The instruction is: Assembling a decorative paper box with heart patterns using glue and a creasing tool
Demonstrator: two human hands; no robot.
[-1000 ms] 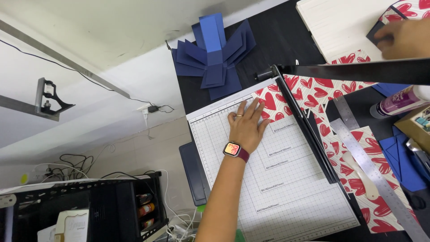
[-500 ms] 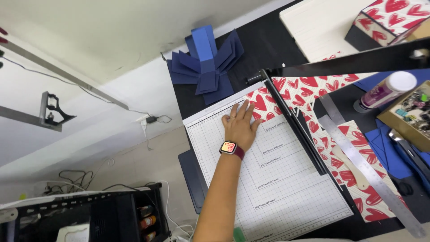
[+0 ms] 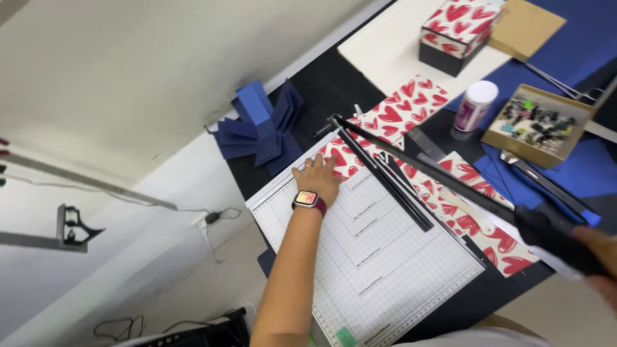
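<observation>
My left hand (image 3: 319, 178), with a watch on the wrist, presses flat on a sheet of red-heart patterned paper (image 3: 402, 112) lying across the gridded white base of a paper trimmer (image 3: 385, 270). The sheet runs under the trimmer's cutting edge and out to the right. My right hand (image 3: 601, 257), at the frame's right edge, is shut on the black handle of the trimmer's blade arm (image 3: 443, 173), which is raised at a low angle above the paper.
A folded blue paper piece (image 3: 260, 128) lies at the table's far left. A heart-covered box (image 3: 456, 29), a glue bottle (image 3: 474, 108), a brown tray of small parts (image 3: 536, 125), a metal ruler (image 3: 424, 144) and blue sheets (image 3: 578, 45) lie to the right.
The camera view swung down and left. The blade arm has come lower toward the paper, and my right hand on its handle is now in view. My left hand stays on the paper.
</observation>
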